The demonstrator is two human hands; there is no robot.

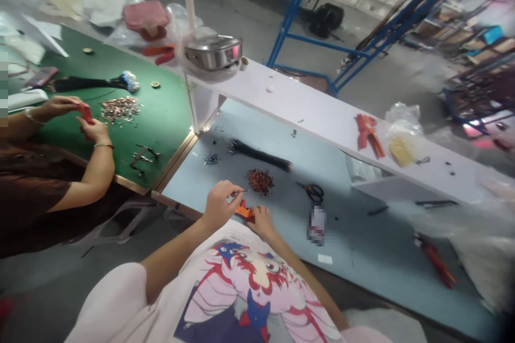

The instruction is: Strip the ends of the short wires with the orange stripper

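Observation:
My left hand (222,203) is closed in a pinch on a thin dark piece (238,192) near the bench's front edge. Just right of it, my right hand (263,222) is wrapped round an orange-handled tool (244,211). Beyond both hands lies a pile of small copper-brown pieces (260,181) on the light blue bench top (281,225). Behind the pile stretches a bundle of black wires (261,155). A small heap of blue and silver bits (211,158) sits to the left. Black-handled scissors (313,192) lie to the right of the pile.
At left, a person's hands (90,123) hold a red tool over a green table (173,134). A white shelf (306,112) runs behind the bench, bearing a metal container (215,53) and orange-handled tools (367,134). Red-handled pliers (438,262) lie at far right.

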